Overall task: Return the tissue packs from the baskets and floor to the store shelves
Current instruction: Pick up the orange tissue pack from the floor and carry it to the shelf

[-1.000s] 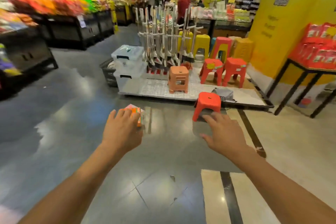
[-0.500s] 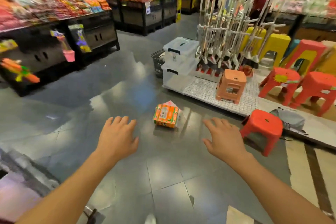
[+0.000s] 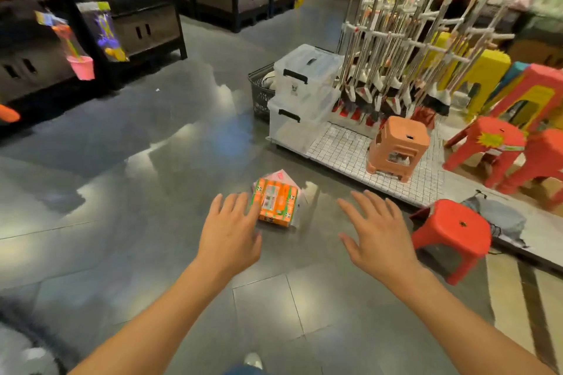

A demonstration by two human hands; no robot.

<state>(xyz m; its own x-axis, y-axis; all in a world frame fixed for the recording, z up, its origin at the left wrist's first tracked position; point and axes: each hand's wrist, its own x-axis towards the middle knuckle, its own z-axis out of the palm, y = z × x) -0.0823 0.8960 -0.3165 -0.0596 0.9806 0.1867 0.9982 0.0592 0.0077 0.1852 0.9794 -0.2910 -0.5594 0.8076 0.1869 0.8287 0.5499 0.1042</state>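
Reaching: both arms stretch forward and down toward an orange tissue pack (image 3: pixel 276 203) lying on the grey floor (image 3: pixel 137 192).
Tissue pack: flat on the floor, in front of the white platform (image 3: pixel 344 143) that carries clear storage boxes (image 3: pixel 301 91) and a rack of mops (image 3: pixel 405 39); a pale sheet or second packet pokes out from under it, too unclear to name.
Progress: early, by my reading; this pack is not yet picked up, and no shelf for it can be identified in view.
Basket: a dark wire basket (image 3: pixel 260 91) sits behind the storage boxes with something pale inside; whether it is tissue I cannot tell.
Left hand (image 3: pixel 228 233): fingers straight and spread, holding nothing, fingertips overlapping the near left edge of the tissue pack; actual contact is unclear.
Right hand (image 3: pixel 376 233): fingers splayed wide, empty, to the right of the tissue pack and apart from it.
Nearby: a red stool (image 3: pixel 454 231) stands right of the tissue pack.
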